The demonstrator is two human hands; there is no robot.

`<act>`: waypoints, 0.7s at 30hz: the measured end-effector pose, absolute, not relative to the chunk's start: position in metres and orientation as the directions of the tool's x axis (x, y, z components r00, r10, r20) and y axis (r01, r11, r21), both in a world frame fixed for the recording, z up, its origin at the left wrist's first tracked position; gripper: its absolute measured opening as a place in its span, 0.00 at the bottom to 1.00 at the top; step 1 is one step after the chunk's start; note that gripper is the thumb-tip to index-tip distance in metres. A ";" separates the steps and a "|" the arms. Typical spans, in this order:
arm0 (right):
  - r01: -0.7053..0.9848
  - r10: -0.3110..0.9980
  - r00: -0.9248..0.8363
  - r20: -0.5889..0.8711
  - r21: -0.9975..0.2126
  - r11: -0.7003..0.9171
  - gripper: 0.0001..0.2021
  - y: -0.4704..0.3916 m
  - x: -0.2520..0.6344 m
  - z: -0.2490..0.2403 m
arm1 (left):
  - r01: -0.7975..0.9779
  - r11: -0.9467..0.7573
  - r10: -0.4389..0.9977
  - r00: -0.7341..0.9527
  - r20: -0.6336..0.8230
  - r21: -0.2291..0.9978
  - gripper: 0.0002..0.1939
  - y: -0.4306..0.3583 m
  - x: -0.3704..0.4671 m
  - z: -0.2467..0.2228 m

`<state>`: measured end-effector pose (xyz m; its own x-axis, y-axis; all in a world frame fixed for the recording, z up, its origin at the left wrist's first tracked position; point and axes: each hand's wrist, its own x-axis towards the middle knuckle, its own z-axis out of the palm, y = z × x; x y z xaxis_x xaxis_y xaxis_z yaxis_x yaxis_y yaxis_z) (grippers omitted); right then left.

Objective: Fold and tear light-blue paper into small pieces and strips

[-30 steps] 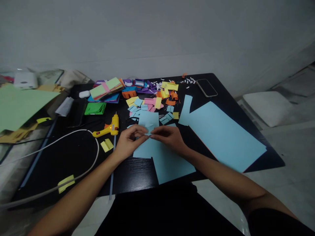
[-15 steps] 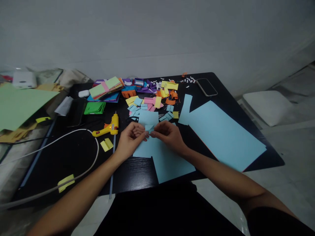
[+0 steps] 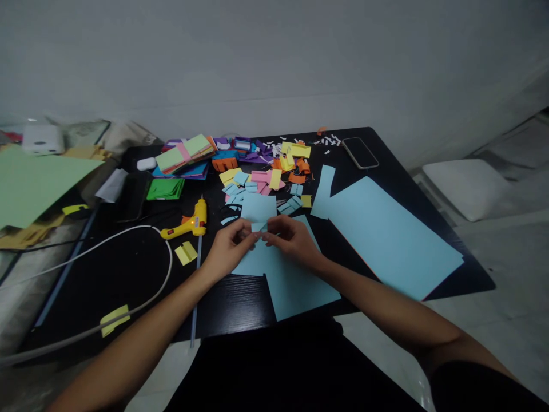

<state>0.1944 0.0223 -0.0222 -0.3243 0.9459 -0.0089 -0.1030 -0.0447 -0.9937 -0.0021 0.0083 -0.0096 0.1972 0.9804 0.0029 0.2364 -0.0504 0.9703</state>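
Observation:
Between my two hands is a small folded piece of light blue paper (image 3: 259, 227). My left hand (image 3: 229, 246) pinches its left side with thumb and fingers. Closed on the right side is my right hand (image 3: 294, 240), thumb tip near the other thumb. Beneath them lie light blue paper sheets (image 3: 295, 286), partly covered by my hands. Just beyond, small folded blue paper pieces (image 3: 291, 204) lie in a loose pile with pink paper pieces (image 3: 261, 175) and yellow ones. A dark scissor-like handle beside the pile is mostly hidden.
A yellow glue gun (image 3: 189, 222) with a clear glue stick (image 3: 196, 286) lies left of my hands, near a looping white cable (image 3: 169, 257). Larger blue sheets (image 3: 394, 234) and a phone (image 3: 360, 153) are on the right. Green paper (image 3: 165, 189) sits at the left back.
The small blue paper has been turned slightly and its top edge now lies flatter. My left fingers have shifted, curling more behind it. Other things have stayed put.

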 end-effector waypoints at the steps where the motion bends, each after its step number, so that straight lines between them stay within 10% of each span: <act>1: -0.088 0.946 -0.325 0.002 -0.996 -0.029 0.16 0.022 0.195 -0.021 | 0.235 -0.050 0.980 0.198 0.003 0.971 0.11 0.009 -0.003 -0.010; 21: -0.137 0.946 -0.323 -0.029 -0.988 -0.077 0.18 0.023 0.195 -0.015 | 0.123 -0.156 0.977 0.167 0.134 0.980 0.11 0.009 -0.002 -0.008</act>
<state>0.1954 0.0232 -0.0154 -0.3232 0.9459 -0.0293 -0.1366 -0.0773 -0.9876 -0.0022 0.0087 -0.0084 0.1672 0.9767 0.1343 0.1226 -0.1558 0.9802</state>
